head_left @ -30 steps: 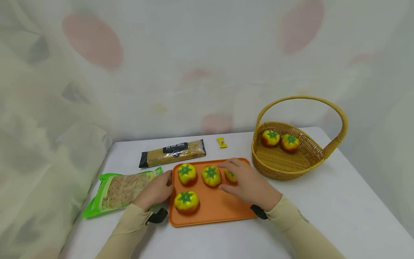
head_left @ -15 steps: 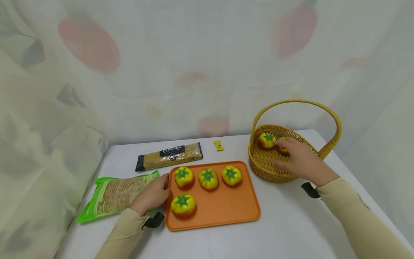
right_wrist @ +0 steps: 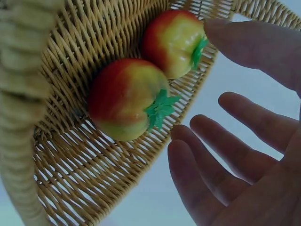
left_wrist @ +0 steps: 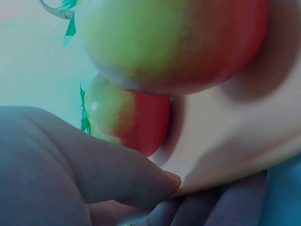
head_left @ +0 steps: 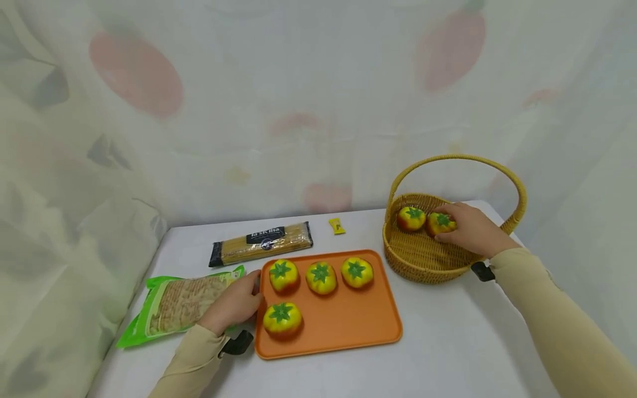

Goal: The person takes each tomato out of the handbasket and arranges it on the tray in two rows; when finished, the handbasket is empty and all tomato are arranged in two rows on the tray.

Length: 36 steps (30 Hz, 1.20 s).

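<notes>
Head view: right hand (head_left: 473, 232) spread inside round wicker basket (head_left: 423, 265), fingers loose beside nearer red-yellow toy tomato (head_left: 440, 223) — no grip yet. Left hand (head_left: 234, 304) pinches flat orange plastic tray (head_left: 348, 326) edge — likely steadying it.

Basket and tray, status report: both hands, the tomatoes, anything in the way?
Right hand open inside basket, fingers at one of its two tomatoes. Left hand grips orange tray edge. Nothing in the way.
</notes>
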Available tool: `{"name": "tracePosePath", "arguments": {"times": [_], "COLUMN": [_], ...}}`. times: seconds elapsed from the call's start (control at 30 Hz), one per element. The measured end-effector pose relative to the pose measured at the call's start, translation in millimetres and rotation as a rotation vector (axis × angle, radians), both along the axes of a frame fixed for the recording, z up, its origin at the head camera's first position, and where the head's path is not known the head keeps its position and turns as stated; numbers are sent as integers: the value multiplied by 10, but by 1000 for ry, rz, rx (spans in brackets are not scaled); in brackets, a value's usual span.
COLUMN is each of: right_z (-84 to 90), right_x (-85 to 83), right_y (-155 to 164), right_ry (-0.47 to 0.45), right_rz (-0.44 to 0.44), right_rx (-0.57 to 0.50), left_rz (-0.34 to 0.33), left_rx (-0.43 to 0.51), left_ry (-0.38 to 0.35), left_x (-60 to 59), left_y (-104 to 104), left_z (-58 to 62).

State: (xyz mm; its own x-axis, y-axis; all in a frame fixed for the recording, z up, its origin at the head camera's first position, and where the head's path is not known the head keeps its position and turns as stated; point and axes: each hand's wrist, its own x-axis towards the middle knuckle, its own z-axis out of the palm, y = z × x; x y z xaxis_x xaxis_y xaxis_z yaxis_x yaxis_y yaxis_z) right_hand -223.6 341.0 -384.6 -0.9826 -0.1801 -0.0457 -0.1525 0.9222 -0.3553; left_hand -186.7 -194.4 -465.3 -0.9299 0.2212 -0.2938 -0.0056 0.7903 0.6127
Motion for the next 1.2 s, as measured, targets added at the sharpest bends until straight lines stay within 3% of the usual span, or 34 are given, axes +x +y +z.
{"name": "tracePosePath", "arguments": {"times": [0.17, 0.6, 1.2], "right_z": [-33, -153, -229], "right_x": [-120, -356, -475], "right_y": [63, 216, 185], "right_ry": [-7, -132, -186], "right_rz": [-12, -103, -118], "right_rx": [3, -5, 3], "left_rz": [12, 25, 29], "left_rx": [-1, -18, -1], "left_ry": [-9, -9, -8], "left_x": [-1, -5, 5], "left_y": [9, 23, 19], "left_z": [-3, -16, 13]}}
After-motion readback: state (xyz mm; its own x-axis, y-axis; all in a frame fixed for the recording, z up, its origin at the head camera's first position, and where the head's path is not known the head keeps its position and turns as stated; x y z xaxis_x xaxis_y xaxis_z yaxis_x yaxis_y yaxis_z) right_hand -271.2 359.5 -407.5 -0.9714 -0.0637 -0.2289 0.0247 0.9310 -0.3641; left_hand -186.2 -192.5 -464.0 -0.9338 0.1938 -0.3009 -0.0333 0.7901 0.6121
